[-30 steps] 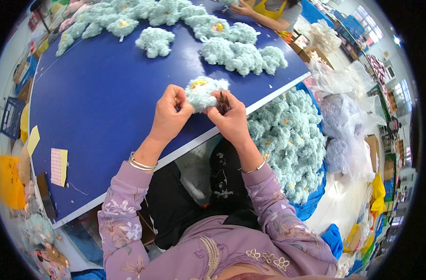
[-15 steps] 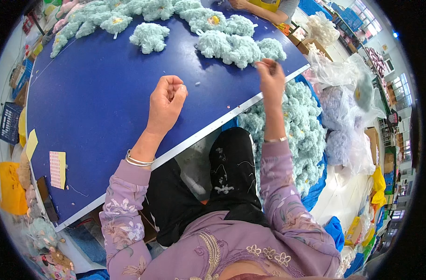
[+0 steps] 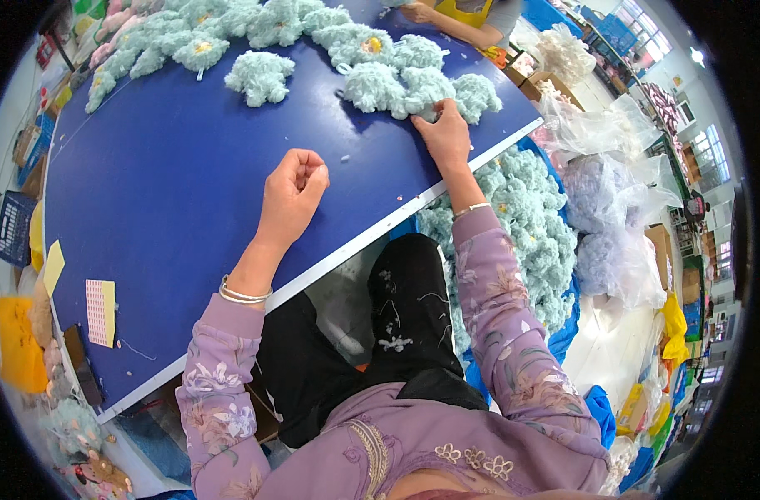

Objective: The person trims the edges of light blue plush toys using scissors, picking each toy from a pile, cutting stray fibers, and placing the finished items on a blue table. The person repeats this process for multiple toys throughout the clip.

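Note:
My right hand [image 3: 446, 137] is at the near edge of a fluffy light-blue plush piece [image 3: 428, 87], its thumb and fingers closed on the lower rim. Other plush pieces touch it, one [image 3: 477, 97] on the right and another [image 3: 372, 87] on the left. My left hand [image 3: 293, 197] hovers over the blue tabletop [image 3: 188, 167], fingers curled and thumb pressed against them. Whether anything small is pinched there is hidden. A single plush piece [image 3: 261, 78] lies apart, farther off. One piece [image 3: 368, 46] behind the row shows a yellow patch.
Below the table's white edge [image 3: 346, 257], a heap of light-blue plush pieces [image 3: 525, 242] lies on my right. Clear bags [image 3: 600, 196] stand beyond it. A printed card [image 3: 101, 312] lies on the table at left. Across the table, a person's arm [image 3: 463, 30] reaches in.
My right hand has moved left and closed on the plush piece's near edge. A blurred light-blue shape over the bags at right is gone. My left hand stays curled, slightly lower in view.

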Tool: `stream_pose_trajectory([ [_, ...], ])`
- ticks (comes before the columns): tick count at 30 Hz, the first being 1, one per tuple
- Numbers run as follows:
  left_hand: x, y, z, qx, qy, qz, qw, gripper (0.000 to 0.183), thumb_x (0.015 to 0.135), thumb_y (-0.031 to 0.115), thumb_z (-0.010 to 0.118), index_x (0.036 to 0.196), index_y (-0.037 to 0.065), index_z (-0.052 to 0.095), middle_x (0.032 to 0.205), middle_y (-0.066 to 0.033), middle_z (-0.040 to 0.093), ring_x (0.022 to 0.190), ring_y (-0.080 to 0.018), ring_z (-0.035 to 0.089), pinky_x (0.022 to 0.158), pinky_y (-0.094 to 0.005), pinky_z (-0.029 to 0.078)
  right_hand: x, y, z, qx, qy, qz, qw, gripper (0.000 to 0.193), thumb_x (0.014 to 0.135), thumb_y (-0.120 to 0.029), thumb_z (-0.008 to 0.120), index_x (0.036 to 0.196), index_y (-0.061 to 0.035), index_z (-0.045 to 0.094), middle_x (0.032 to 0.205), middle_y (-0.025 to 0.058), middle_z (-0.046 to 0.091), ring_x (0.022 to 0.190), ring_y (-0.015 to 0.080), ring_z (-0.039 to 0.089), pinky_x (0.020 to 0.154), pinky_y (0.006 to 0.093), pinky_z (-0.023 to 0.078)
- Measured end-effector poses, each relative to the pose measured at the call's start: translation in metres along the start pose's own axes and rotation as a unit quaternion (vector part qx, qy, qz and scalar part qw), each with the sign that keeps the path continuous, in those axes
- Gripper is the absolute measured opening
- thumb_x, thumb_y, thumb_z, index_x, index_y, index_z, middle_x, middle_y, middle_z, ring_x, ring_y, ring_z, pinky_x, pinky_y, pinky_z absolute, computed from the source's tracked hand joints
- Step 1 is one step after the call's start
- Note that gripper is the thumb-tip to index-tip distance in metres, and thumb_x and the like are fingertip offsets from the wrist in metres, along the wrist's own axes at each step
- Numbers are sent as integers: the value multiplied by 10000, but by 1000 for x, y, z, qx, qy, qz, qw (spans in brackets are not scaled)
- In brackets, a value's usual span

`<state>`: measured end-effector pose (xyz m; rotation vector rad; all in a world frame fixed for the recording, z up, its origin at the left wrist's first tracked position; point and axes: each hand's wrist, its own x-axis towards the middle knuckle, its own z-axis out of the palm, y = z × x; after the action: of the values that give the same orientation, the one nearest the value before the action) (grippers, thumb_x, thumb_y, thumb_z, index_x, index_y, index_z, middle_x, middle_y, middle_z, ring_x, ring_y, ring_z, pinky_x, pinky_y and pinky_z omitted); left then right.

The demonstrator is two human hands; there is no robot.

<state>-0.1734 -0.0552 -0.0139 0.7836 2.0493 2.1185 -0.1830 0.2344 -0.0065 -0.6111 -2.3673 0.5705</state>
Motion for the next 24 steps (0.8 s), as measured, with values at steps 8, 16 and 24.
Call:
stream_pose_trajectory([
  [8, -5, 11, 9, -4, 1, -2, 1000, 97, 899, 57, 597, 975, 30, 545, 781, 9, 577, 633, -16, 493, 565, -172, 414, -26, -37, -54, 211, 77, -58, 973, 166, 787, -85, 694, 882, 11, 598, 638, 43, 574, 570, 75, 508, 548, 242, 432],
  [16, -19, 25, 14, 4, -18, 32, 999, 329, 848, 25, 654, 1147, 33, 519, 742, 36, 535, 627, -4, 464, 550, -169, 386, -116, -93, -78, 279, -122, -98, 947, 219, 808, -105, 723, 968, 16, 636, 710, 17, 610, 594, 40, 493, 538, 213, 424],
  [24, -14, 7, 13, -25, 14, 65, 998, 294, 826, 89, 691, 1087, -2, 592, 709, 28, 583, 606, -9, 489, 525, -188, 417, -122, -90, -70, 426, -213, -46, 878, 214, 863, -130, 685, 985, 40, 638, 743, 20, 637, 593, 64, 527, 533, 222, 436],
])
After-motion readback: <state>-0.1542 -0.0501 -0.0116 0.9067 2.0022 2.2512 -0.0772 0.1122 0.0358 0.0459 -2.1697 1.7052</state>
